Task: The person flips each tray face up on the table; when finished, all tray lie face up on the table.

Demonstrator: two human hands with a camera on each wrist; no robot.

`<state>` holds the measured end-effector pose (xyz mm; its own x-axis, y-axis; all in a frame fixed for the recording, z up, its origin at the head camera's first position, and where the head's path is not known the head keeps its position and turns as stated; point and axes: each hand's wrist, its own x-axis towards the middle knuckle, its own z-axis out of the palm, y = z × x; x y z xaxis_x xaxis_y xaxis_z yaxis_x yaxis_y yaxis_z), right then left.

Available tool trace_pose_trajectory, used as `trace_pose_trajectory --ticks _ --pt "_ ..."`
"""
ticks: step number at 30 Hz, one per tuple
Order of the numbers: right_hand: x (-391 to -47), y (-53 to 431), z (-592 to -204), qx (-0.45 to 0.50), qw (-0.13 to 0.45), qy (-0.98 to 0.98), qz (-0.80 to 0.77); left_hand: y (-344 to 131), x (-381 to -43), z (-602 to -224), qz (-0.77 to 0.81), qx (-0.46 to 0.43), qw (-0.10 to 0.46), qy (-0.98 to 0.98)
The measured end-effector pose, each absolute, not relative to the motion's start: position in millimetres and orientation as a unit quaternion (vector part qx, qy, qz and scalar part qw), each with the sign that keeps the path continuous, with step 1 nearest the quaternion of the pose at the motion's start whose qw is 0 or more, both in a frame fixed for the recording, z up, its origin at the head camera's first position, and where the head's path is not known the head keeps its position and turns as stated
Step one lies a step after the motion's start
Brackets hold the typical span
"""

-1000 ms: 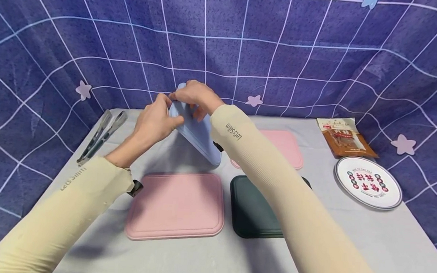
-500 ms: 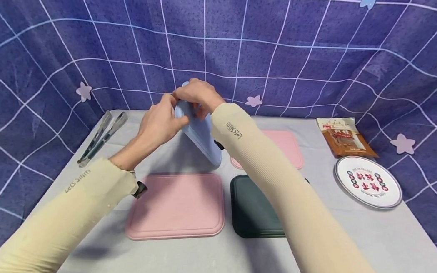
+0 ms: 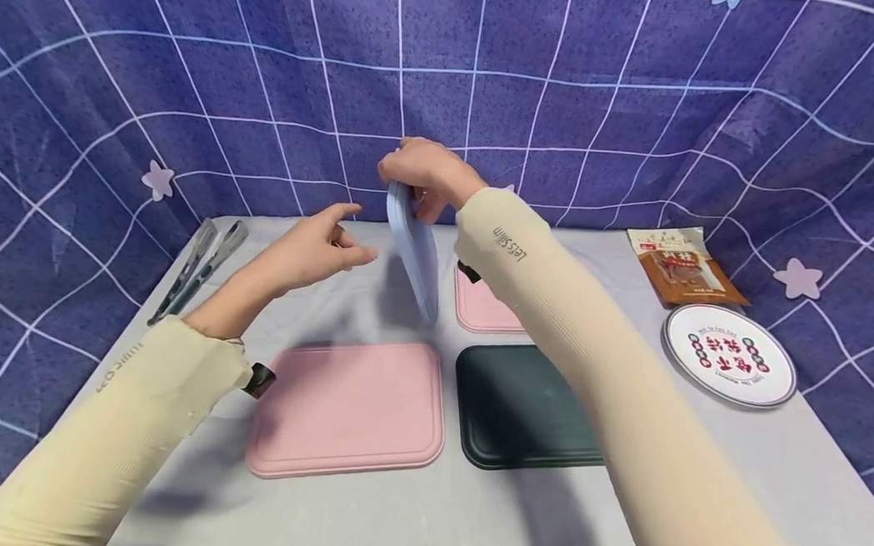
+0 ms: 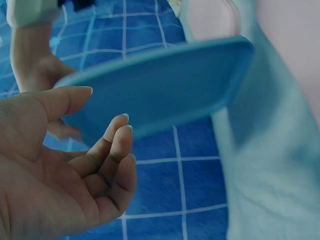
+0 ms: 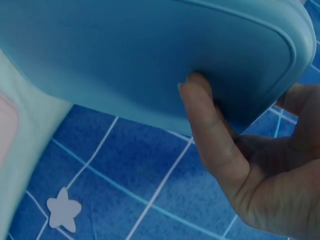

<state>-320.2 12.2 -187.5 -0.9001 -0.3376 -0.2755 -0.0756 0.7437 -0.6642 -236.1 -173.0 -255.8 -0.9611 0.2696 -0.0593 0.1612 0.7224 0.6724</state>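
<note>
Blue and thin, the board [image 3: 418, 257] hangs from the right hand [image 3: 430, 171] pinching its upper end, long axis slanting steeply down, the left hand [image 3: 309, 254], thumb and fingers parted, near it.

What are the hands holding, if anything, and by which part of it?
The right hand holds a light blue rectangular board by its upper end. The left hand holds nothing.

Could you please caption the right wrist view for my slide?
The right hand holds a blue board; gridded cloth behind.
</note>
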Motion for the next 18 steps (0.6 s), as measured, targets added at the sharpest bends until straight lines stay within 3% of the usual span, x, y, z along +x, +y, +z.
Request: trace_pose_trajectory --ticks 5,18 --pt "-333.8 20.3 -184.6 -0.086 0.216 0.912 -0.337 -187.2 -241.6 -271.9 0.348 0.086 0.118 0.926" --pt "-342.2 92.1 -184.7 -0.090 0.198 0.916 -0.337 -209.5 -252.6 -304.9 0.346 0.063 0.179 0.919"
